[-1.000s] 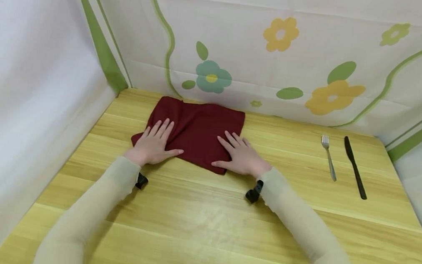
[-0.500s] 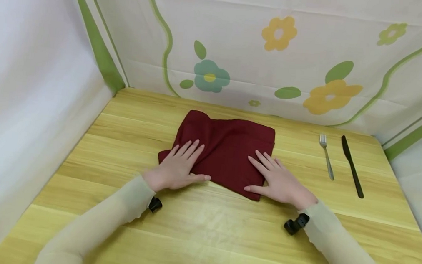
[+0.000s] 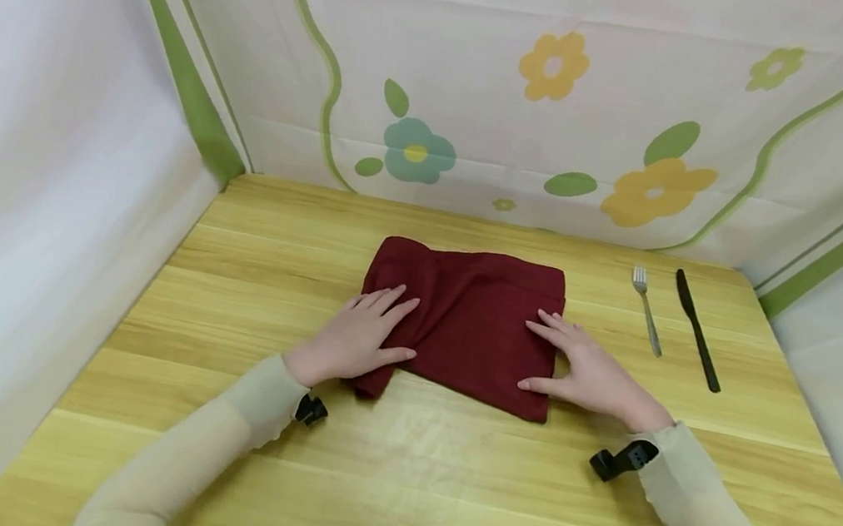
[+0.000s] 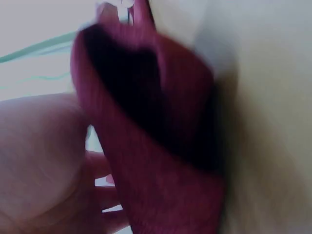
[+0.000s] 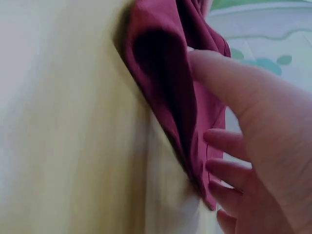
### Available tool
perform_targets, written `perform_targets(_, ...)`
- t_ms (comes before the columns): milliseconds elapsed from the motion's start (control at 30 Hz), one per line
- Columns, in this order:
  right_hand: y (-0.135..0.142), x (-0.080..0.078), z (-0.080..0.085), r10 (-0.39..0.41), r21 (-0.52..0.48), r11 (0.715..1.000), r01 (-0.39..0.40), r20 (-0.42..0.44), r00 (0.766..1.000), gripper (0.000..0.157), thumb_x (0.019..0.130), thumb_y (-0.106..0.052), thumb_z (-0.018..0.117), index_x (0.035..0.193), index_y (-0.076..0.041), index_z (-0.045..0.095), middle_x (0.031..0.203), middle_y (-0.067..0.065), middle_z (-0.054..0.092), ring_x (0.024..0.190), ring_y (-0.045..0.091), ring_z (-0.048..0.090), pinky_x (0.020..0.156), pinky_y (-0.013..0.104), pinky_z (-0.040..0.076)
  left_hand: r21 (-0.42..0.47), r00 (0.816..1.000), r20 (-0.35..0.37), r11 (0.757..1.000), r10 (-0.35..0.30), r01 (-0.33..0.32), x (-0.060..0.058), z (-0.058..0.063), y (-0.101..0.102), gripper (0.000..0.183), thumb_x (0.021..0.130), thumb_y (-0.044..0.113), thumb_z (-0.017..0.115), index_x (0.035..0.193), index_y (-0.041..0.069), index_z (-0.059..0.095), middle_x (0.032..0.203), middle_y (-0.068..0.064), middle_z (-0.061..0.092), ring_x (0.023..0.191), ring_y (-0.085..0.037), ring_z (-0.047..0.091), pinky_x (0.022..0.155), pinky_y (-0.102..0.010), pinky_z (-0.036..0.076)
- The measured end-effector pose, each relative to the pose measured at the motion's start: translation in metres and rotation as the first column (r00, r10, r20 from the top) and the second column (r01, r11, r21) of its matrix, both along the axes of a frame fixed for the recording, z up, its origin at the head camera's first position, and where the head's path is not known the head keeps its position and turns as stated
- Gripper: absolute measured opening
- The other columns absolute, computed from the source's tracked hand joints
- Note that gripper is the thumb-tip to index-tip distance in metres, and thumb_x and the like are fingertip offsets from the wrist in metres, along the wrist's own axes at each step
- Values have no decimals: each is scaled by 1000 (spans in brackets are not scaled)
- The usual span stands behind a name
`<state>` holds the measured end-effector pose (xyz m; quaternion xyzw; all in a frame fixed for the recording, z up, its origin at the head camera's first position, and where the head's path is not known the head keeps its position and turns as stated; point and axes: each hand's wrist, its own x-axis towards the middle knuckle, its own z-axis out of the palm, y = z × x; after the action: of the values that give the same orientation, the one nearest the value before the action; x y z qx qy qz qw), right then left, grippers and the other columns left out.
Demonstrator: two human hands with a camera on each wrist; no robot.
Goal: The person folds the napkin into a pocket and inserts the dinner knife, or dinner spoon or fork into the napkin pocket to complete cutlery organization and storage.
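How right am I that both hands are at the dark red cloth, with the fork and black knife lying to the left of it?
Only the side is wrong: the head view shows the fork and black knife lying to the right of the dark red cloth. The rest is right.

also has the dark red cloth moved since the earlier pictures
Yes. In the head view, the dark red cloth has shifted rightward, closer to the fork, and towards the camera wearer, away from the flowered backdrop.
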<state>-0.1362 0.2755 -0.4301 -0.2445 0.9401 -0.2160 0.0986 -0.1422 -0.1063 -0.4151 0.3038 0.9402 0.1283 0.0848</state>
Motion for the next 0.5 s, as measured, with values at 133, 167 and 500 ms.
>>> perform_targets(133, 9, -12, -2, -21, -3, 1000, 21, 38, 999, 99, 82, -64, 76, 156, -8, 42, 165, 16, 24, 150, 44, 18, 116, 63, 18, -42, 999, 50, 999, -15, 17, -12, -2, -2, 83, 100, 56, 58, 162, 9, 27, 165, -19, 21, 151, -35, 22, 118, -56, 22)
perform_targets(167, 11, -16, -3, -24, -6, 1000, 25, 49, 999, 99, 82, -64, 76, 157, -8, 41, 166, 16, 22, 150, 44, 16, 117, 63, 16, -48, 998, 58, 999, -16, 19, -16, -3, -1, 84, 100, 56, 58, 162, 10, 26, 165, -19, 20, 151, -35, 21, 118, -56, 21)
perform_targets(500, 33, -55, 1, -61, -50, 997, 67, 121, 991, 92, 88, -45, 79, 158, -5, 36, 166, 21, 14, 150, 47, 9, 112, 68, 21, 11, 997, 75, 1000, -15, 14, -75, -10, 14, 85, 97, 60, 59, 162, 13, 30, 164, -20, 22, 150, -36, 23, 118, -54, 23)
